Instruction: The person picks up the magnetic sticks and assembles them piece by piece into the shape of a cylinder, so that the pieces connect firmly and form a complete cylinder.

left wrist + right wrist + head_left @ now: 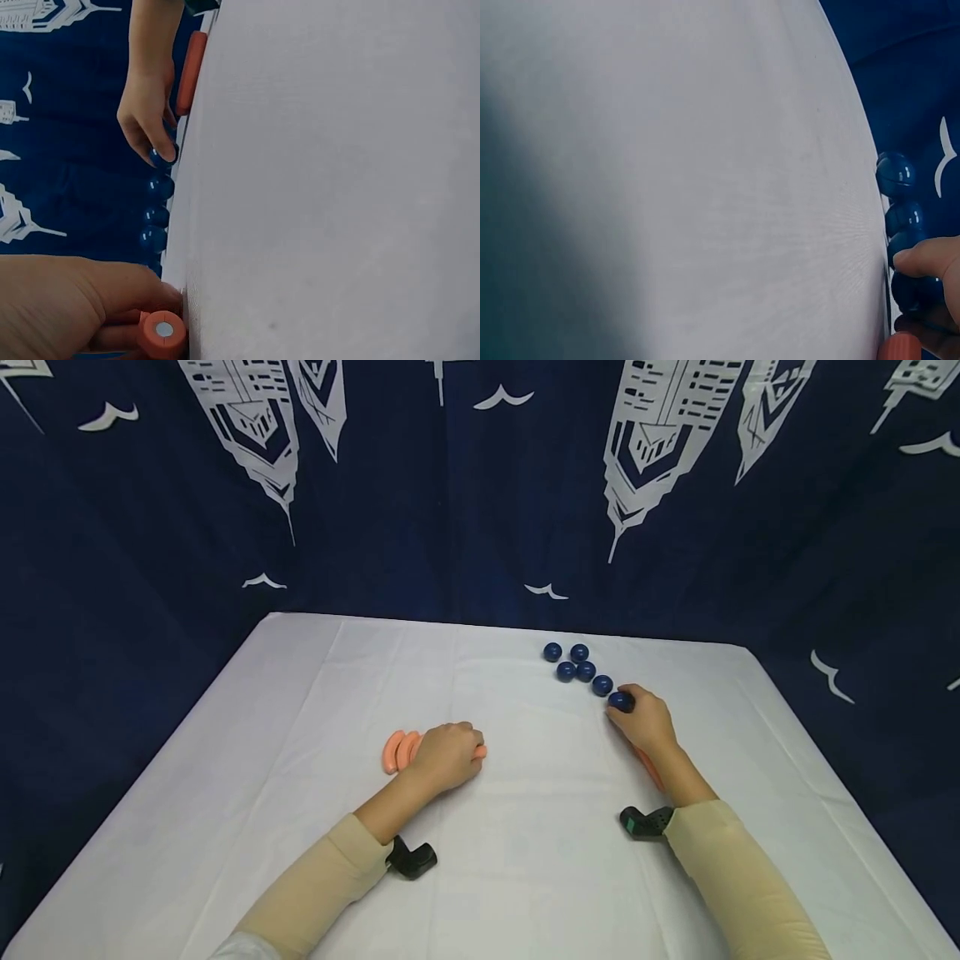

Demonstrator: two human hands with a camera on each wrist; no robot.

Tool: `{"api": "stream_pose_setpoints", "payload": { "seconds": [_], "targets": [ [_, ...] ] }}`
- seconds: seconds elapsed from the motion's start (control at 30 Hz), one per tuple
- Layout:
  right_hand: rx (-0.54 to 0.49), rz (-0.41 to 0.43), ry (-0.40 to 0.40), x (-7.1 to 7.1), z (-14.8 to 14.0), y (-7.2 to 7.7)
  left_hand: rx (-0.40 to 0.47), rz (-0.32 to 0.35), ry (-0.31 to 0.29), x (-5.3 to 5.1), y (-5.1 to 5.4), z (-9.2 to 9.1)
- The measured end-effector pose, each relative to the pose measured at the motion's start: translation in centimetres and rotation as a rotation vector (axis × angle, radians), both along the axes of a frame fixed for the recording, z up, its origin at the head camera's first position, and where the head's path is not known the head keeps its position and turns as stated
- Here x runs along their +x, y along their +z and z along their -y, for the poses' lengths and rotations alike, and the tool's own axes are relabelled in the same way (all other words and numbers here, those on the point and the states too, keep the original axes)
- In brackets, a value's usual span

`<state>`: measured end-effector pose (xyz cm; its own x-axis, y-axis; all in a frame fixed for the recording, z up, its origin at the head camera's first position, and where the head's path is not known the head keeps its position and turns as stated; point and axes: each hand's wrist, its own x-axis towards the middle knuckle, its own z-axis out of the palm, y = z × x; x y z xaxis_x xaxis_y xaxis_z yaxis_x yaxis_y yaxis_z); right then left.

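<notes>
At far left I have the beige left sleeve (315, 881) reaching in over the white table (225, 827). Beyond its cuff, curved orange pieces (392, 752) lie side by side, the nearest to the hand partly hidden by it. The left hand (448, 758) is over them, its fingers curled in a narrow grip; from the left wrist I see the round, pale-centred end of an orange stub (162, 335) held below the thumb. A black mount (412, 860) juts from that cuff. Right of the middle, near the far edge, I count five loose balls (566, 672), dark blue, two at the back, two touching in front, then one toward the right hand (647, 722). That hand pinches a blue ball (621, 702) between thumb and fingers, just beside the last loose one. An orange stick (647, 767) lies on the table beside the right forearm, partly covered by it. Last come the second mount (647, 822) and the right sleeve (742, 877), with a navy cloth (450, 510) behind everything.
</notes>
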<state>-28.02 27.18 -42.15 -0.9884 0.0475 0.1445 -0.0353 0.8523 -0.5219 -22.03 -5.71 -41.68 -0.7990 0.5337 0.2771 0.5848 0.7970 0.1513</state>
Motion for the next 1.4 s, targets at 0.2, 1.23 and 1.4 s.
{"api": "stream_pose_setpoints", "payload": {
  "seconds": [0.2, 1.23, 1.4],
  "targets": [
    [-0.038, -0.011, 0.009, 0.1, 0.2, 0.0, 0.02, 0.025, 0.003, -0.6, 0.2, -0.3],
    [-0.16, -0.062, 0.117, 1.8, 3.2, 1.1, 0.203, 0.096, 0.024, -2.6, 0.9, -1.8],
    [-0.154, -0.075, 0.139, 2.1, 3.9, 1.3, 0.192, 0.094, 0.025, -2.7, 1.0, -2.1]
  ]
}}
